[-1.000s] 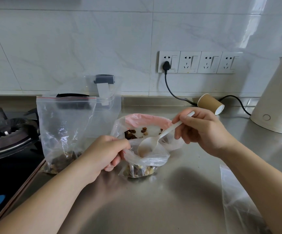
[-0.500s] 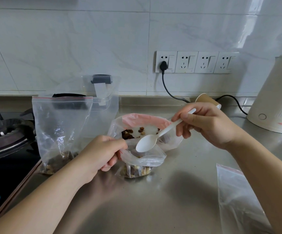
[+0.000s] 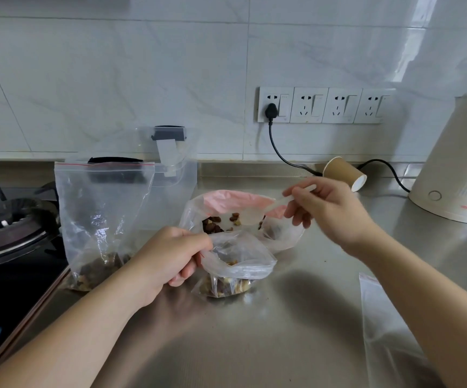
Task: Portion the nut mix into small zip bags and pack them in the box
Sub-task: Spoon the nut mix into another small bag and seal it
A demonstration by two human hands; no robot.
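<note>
Two hands busy on the steel counter (image 3: 296, 317). Left hand (image 3: 167, 259) pinches the rim of the small zip bag (image 3: 235, 264), holding its mouth open; bag sits on the counter with nut mix in the bottom, same spot as a second ago. Right hand (image 3: 327, 211) grips the white plastic spoon (image 3: 257, 214) by the handle. Change vs earlier: spoon bowl was inside the small bag's mouth, then lifted clear; now it sits further back, over the open pink-rimmed source bag (image 3: 226, 208) just behind, where loose nuts show. Spoon bowl looks blurred, can't tell if loaded. Second filled zip bag (image 3: 100, 219) stands upright at left, leaning on the clear plastic box (image 3: 176, 186), unchanged. Flat zip bag (image 3: 386, 331) lies at lower right, near the right forearm. Paper cup (image 3: 344, 173) lies on its side by the kettle (image 3: 456, 163).
</note>
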